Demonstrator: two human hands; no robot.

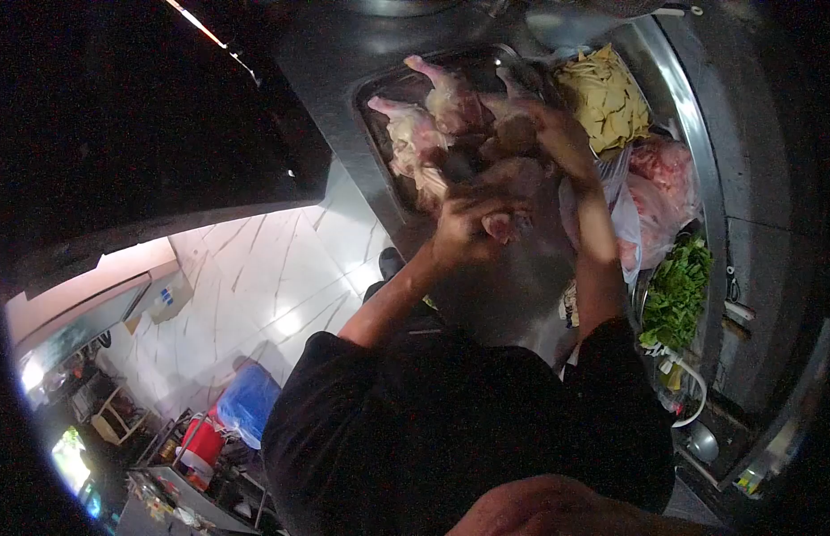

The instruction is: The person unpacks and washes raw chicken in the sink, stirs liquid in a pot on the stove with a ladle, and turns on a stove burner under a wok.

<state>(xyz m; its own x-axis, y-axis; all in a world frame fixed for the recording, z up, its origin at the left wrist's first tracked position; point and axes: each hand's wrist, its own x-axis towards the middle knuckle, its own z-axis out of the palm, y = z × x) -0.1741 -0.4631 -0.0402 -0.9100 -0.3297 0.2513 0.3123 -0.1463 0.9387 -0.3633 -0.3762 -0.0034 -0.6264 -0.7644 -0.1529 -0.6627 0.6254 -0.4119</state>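
Note:
A dark metal tray [372, 134] holds several raw meat legs with bone ends, which look like poultry. Two pale legs, one on the left [410, 134] and one at the back [452, 100], lie with their bone ends pointing away from me. My left hand [464, 234] is closed around a leg at the tray's near side, and its reddish bone end [498, 227] sticks out of my fist. My right hand [562, 143] reaches over the tray's right side and touches a shadowed leg [511, 121]. Shadow hides the fingers of that hand.
Right of the tray stands a container of pale yellow slices [607, 98]. Nearer me are a clear plastic bag of pink raw meat [658, 201] and a heap of green leaves [678, 290]. A blue bag-covered bin [248, 402] stands on the floor at lower left.

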